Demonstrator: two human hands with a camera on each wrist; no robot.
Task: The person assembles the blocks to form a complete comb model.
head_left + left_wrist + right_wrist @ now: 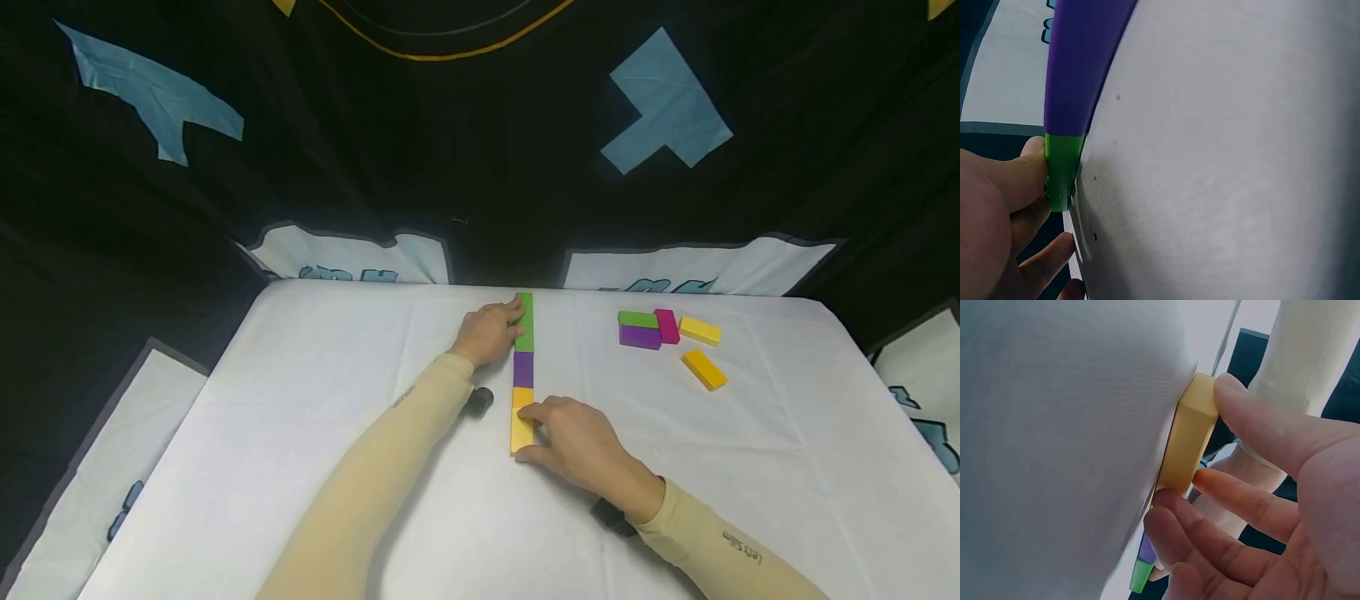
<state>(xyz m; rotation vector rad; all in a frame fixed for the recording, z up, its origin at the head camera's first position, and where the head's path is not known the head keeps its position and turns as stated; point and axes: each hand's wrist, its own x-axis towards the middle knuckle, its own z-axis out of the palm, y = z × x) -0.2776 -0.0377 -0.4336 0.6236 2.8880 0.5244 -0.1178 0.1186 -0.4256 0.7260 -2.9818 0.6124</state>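
"What's your grip doing?"
"My right hand (581,442) pinches the nearest yellow block (522,429) between thumb and fingers, at the near end of a straight row lying on the white-covered table (247,400)."
"And your other one?"
"My left hand (487,332) is loosely spread, thumb and finger touching the green section (527,333) at the row's far end. Between lie a purple block (523,369) and another yellow piece (523,397)."
"What's off to your right?"
"Well apart from the row, a magenta block (667,327) sits between a green-and-purple pair (639,337) and two yellow blocks (700,330)."
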